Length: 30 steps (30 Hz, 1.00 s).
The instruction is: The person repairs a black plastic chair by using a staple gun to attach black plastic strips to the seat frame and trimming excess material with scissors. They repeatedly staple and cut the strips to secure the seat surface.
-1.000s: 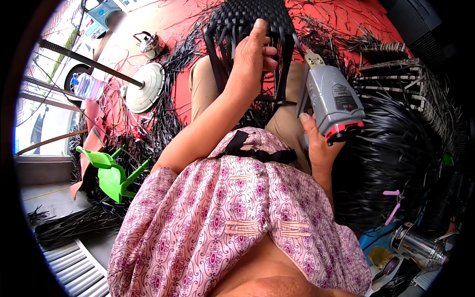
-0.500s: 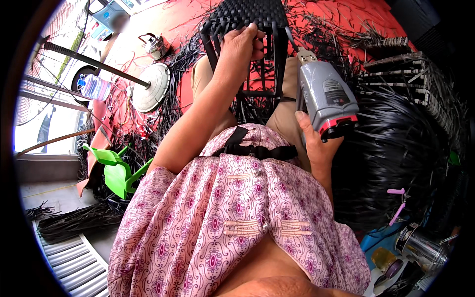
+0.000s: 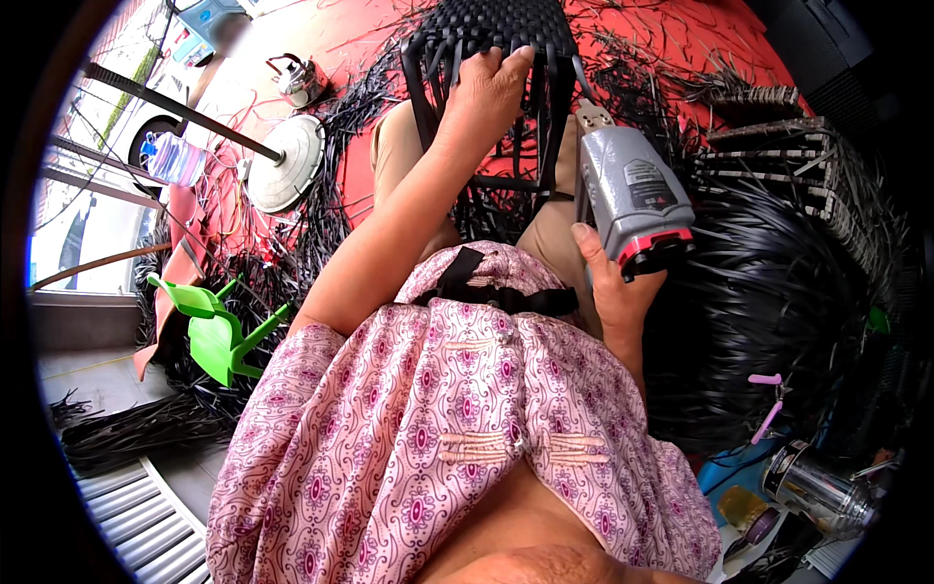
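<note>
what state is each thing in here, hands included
left hand: gripping the top edge of the woven frame
right hand: closed around the power tool's handle
black woven frame: upright between the knees, partly woven, loose strips hanging
grey power tool: held up, nose toward the frame, apart from it
green plastic chair: tipped on its side
water bottle: lying down
kettle: upright, lid on

I wear a loose pink cotton blouse (image 3: 457, 428) patterned with purple medallions, short sleeved, over tan trousers (image 3: 404, 146), forearms bare.
</note>
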Tool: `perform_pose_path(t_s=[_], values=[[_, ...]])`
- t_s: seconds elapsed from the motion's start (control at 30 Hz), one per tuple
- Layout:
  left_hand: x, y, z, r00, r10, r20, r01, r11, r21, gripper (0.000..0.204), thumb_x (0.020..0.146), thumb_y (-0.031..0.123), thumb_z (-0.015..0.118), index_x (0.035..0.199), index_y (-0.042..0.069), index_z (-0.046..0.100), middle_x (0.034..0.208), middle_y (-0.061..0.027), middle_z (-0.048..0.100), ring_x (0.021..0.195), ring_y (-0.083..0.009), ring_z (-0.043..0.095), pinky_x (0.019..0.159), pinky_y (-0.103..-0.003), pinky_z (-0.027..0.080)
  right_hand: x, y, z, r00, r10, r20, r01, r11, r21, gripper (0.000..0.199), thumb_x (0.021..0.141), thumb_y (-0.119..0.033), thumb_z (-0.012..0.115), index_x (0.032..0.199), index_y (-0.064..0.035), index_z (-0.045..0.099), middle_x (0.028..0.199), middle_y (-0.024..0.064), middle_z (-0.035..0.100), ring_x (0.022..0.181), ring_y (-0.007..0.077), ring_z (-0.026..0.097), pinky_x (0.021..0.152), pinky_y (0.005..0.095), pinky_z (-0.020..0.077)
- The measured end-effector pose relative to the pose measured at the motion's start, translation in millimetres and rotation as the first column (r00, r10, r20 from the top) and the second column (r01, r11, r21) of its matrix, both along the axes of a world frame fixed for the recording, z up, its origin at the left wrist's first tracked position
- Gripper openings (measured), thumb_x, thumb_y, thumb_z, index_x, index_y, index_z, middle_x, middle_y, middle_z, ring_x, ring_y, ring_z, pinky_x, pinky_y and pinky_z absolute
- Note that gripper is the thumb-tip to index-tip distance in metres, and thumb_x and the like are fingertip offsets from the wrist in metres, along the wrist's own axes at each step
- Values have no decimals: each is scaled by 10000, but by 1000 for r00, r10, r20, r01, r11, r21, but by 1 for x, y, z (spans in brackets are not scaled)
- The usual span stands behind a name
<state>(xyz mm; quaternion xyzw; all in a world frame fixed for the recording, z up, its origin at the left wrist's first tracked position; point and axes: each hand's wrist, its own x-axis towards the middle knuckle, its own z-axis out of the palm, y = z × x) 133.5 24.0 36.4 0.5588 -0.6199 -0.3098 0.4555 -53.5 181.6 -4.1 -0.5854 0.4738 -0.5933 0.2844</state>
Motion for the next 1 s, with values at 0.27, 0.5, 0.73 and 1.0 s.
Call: perform_pose_path(t_s=[0.27,0.5,0.73,1.0], values=[[4,5,7,979,-12,-202,31,995,94,246,954,234,482,940,26,613,738,-57,547,678,-235,606,652,-353,532,4,-1,-1,998,-16,53,20,996,-81,541,736,-42,777,1200,42,512,1129,111,587,1025,208,577,921,349,456],[3,19,10,502,59,-863,352,897,266,280,951,260,540,849,21,644,643,15,495,557,-115,482,610,-275,500,16,-3,5,988,-48,144,62,994,-89,447,747,-53,741,1149,39,569,1070,126,650,982,220,643,894,343,493],[0,23,7,500,101,-860,297,913,280,230,945,246,601,886,33,666,625,41,489,522,-61,412,597,-263,457,14,-2,9,999,46,22,-45,999,-31,601,745,-31,790,1255,37,478,1195,109,548,1047,203,555,943,348,444],[4,6,-26,722,-26,-692,172,975,143,263,917,299,639,844,52,695,646,41,500,596,-51,481,576,-205,450,32,-6,31,998,53,28,-54,997,56,530,733,-34,804,1182,26,528,1108,81,577,984,175,561,905,332,452]])
